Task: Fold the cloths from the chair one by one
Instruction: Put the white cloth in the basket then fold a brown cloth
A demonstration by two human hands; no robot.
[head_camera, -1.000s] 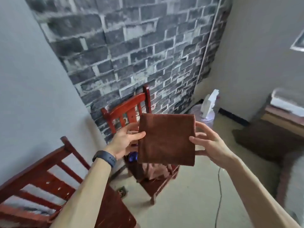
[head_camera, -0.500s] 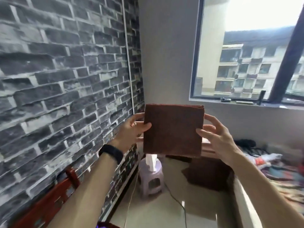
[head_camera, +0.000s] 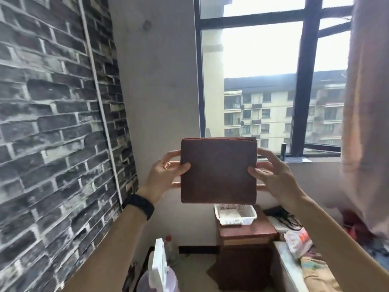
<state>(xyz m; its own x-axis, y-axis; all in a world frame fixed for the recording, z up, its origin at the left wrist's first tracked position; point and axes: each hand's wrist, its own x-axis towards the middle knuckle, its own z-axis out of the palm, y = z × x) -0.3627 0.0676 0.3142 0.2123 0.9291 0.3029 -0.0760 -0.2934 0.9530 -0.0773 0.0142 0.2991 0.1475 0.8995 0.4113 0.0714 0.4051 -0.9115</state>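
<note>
A: The person holds the folded brown cloth (head_camera: 219, 170) upright in the air, out in front of the window. The left hand (head_camera: 163, 175) pinches its left edge, thumb on the near face and fingers behind; the right hand (head_camera: 273, 175) does the same on the right edge. Each grip is closed on the cloth.

B: Anything below the grip?

A: A white basket (head_camera: 235, 216) on a small wooden bench (head_camera: 246, 232), just under the cloth's lower edge.

B: What could go wrong?

A: The layers show stacked along the top edge, and only the side pinches keep them together. If one grip loosens before the cloth is set down, the layers would likely sag open and undo the fold. The chair is out of view, so the remaining cloths cannot be judged.
</note>
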